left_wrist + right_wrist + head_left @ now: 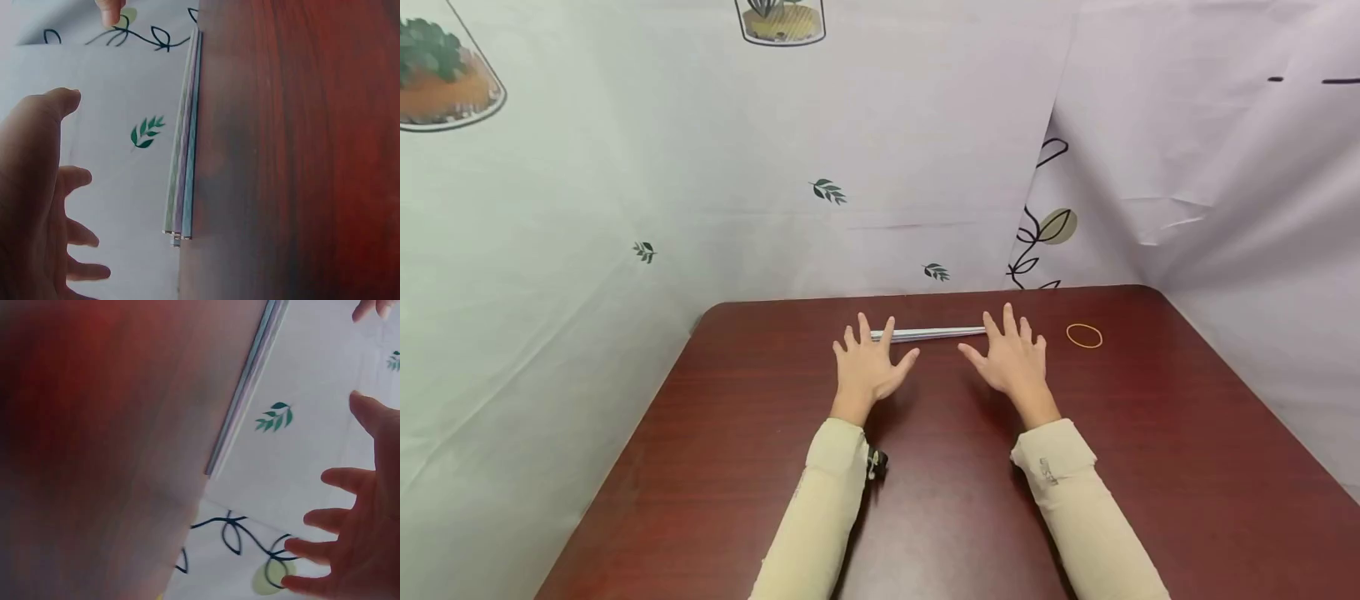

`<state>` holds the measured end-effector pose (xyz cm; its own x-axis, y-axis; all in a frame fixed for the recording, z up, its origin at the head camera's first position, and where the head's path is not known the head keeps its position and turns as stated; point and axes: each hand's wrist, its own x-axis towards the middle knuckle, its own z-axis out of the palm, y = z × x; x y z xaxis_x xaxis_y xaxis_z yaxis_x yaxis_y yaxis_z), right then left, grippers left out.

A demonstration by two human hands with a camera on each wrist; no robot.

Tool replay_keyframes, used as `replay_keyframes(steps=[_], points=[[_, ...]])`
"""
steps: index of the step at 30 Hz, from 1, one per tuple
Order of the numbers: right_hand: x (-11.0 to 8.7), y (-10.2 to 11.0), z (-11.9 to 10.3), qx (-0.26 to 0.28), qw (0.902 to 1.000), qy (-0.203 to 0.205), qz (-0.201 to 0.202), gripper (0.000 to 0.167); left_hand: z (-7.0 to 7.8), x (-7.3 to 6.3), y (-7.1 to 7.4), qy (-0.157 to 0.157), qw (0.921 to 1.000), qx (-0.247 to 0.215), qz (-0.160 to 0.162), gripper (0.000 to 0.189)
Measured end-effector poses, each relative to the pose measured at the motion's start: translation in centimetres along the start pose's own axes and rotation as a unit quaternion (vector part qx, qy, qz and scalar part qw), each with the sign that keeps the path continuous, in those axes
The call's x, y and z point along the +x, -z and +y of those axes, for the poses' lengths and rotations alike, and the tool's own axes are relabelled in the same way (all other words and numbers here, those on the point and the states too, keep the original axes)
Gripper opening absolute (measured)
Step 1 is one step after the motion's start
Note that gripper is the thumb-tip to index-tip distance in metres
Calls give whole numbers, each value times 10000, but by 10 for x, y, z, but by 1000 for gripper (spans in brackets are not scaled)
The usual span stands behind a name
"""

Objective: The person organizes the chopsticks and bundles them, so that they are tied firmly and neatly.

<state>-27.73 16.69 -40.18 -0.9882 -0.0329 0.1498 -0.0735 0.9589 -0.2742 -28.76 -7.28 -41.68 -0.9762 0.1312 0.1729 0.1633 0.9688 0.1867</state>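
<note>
Several thin, straight sticks (932,333) lie side by side across the far part of the table. The left wrist view shows the sticks (182,137) in pale green, purple and blue, with their near ends slightly uneven. My left hand (867,367), fingers spread, is held over the table and overlaps their left end in the head view. At their right end hovers my right hand (1013,360), its fingers also spread. Both wrist views show a gap between hand and sticks. Neither hand holds anything.
A yellow rubber band (1101,341) lies on the dark red-brown table (947,517), right of the right hand. White cloth (887,125) with printed leaves and plants hangs behind the far edge and at both sides. Cream sleeves cover both forearms.
</note>
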Motion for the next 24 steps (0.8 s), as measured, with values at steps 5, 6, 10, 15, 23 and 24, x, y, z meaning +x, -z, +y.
replay_keyframes(steps=[5, 6, 10, 15, 23, 24], points=[[18, 2, 11, 248, 9996, 161, 2, 80, -10, 18, -2, 11, 9996, -284, -75, 77], [21, 2, 13, 331, 9993, 188, 12, 80, -12, 21, -2, 29, 9994, -324, -81, 75], [36, 3, 21, 694, 9973, 240, -49, 78, -18, 33, -1, 41, 9986, -504, -174, 72], [52, -1, 29, 1584, 9869, 168, -254, 73, -23, 46, -1, 98, 9963, -802, -309, 77], [60, -16, 43, 2307, 9725, -189, -262, 55, -27, 46, -18, 437, 9782, -2015, -238, 89], [60, -18, 44, 2358, 9711, -291, -239, 53, -27, 45, -21, 506, 9751, -2145, -240, 89]])
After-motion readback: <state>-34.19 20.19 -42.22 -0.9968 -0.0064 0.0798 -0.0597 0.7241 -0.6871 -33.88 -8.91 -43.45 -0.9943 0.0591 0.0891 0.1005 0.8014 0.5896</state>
